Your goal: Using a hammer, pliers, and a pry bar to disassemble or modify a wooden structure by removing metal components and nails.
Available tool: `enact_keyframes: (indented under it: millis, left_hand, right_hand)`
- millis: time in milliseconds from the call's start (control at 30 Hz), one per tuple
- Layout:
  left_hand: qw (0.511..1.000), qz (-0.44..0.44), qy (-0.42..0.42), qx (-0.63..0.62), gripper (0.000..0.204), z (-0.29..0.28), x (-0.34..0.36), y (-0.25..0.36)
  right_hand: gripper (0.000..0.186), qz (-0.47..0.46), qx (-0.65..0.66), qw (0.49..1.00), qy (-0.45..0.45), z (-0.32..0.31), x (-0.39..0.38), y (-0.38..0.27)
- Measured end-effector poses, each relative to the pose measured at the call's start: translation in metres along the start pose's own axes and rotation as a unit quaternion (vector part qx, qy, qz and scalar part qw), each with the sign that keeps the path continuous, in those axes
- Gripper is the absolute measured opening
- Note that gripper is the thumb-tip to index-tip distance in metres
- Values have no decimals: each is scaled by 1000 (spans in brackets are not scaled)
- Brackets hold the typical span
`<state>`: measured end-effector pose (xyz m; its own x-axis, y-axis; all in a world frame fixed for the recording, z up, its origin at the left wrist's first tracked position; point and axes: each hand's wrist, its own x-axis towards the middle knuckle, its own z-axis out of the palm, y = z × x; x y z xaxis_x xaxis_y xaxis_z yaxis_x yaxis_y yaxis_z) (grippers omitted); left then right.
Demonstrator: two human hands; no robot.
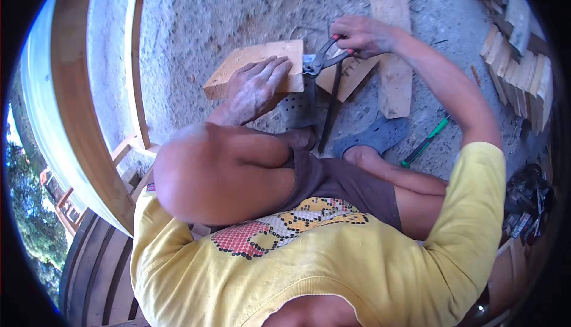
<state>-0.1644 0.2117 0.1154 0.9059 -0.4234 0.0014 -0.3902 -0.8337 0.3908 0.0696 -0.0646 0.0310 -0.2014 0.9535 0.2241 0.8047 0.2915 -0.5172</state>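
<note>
A short, thick piece of pale wooden board (235, 65) is held up in front of my bent left knee, beneath the spread-over fingers of my left hand (257, 86), which grips it across its face and near edge. My right hand (364, 35) is closed round the handles of metal pincers (319, 62), whose handle ends are red. The pincers' jaws meet the board's right end; whether they bite on something small there I cannot make out. Just below the pincers, a dark bar (331, 110) lies slanting, partly over a second cut board (348, 80).
A longer plank (394, 86) lies on the rough ground beyond my right foot. Near it rests a green-and-black tool (425, 142). Stacked wood pieces (520, 77) stand at the right, above a dark bag (526, 196). A wooden frame (89, 101) rises close on my left.
</note>
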Motion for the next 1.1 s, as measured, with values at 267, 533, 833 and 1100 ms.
enact_keyframes:
  millis: [267,533,833,1100]
  left_hand:
    - [999,-17,16,32,62,-8,9,12]
    - [996,37,-46,70,54,-14,26,4]
    - [993,40,-54,97,47,-46,74,-27]
    - [999,-24,5,47,60,-41,75,-6]
  right_hand:
    - [36,233,-113,966,-5,-41,-16,-137]
    - [44,542,-78,837,15,-25,18,-242]
    - [23,621,-112,776,2,-8,-82,-252]
    - [34,760,-237,567,213,82,-97,-285]
